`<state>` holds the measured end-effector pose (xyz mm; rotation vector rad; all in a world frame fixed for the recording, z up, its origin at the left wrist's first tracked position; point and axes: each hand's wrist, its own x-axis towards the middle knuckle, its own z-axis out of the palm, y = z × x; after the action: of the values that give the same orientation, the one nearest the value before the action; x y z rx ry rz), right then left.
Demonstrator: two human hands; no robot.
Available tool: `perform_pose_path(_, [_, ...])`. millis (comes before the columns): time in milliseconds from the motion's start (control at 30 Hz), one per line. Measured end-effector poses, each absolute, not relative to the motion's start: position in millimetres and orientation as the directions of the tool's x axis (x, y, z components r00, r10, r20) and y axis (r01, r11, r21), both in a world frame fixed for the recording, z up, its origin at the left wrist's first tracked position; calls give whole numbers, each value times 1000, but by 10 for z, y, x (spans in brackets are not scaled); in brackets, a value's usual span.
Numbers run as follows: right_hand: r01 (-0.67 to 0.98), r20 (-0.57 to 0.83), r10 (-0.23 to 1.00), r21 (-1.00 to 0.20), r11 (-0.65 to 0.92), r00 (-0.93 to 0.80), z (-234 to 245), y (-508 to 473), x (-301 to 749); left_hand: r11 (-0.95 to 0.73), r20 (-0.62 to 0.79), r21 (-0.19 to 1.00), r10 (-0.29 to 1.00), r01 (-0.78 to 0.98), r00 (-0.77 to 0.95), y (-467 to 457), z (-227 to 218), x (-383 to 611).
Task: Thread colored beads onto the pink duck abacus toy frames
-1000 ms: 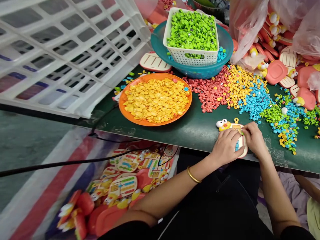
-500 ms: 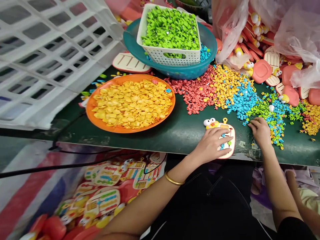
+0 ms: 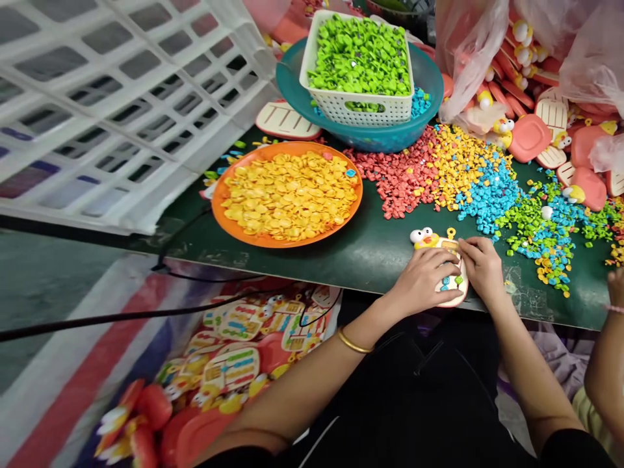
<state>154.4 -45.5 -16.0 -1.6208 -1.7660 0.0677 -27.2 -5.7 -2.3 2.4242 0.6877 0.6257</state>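
Observation:
A cream toy board (image 3: 453, 300) with a yellow duck-like head, bulging white eyes and a small yellow loop lies at the table's front edge. A few blue and green beads sit in it. My left hand (image 3: 423, 276) lies over the board's left side, its fingers curved across the face and holding it. At the board's upper right, my right hand (image 3: 482, 268) is closed in a pinch against the slots; whatever is between its fingertips is hidden. Just beyond lie loose blue beads (image 3: 490, 188) and green beads (image 3: 521, 218).
An orange plate (image 3: 217, 207) of yellow pieces stands left. Behind it, a white basket (image 3: 336, 107) of green pieces rests in a blue basin (image 3: 292, 78). Red beads (image 3: 400, 172) and yellow beads (image 3: 451, 156) are heaped behind. Another person's arm (image 3: 604, 364) is at far right.
My right hand has moved left from beside the blue and green beads to the toy board. My left hand stays on the board. The camera view has shifted left.

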Motion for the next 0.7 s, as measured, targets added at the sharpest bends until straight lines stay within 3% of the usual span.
perform_pose_path(167, [793,347,938,-569,219,-11,-29,-618,1701,-700,258,603,625,382,737,-46,-6,-248])
perform_pose_path(300, [846,378,846,-512,-148,377,7,-720,2107,-744,249,556,574,370,780,-33,-36,-254])
perform_pose_path(400, [833,315,825,-467,-295,469,-14,-745,2280,-742,267,566,577,359,772,-30,-61,-257])
perform_pose_path(567, [661,220,899,-744,-96,379,-5,-638,1917,-703,252,615,605,358,755,-41,-40,-247])
perform_pose_path(633, [632,232,925,-775,-10,300,-23,-562,1670,-684,255,634,626,361,737,-50,-24,-245])
perform_pose_path(700, [681,280,922,-732,24,268,-59,-514,1492,-671,254,635,649,383,717,-56,-11,-243])
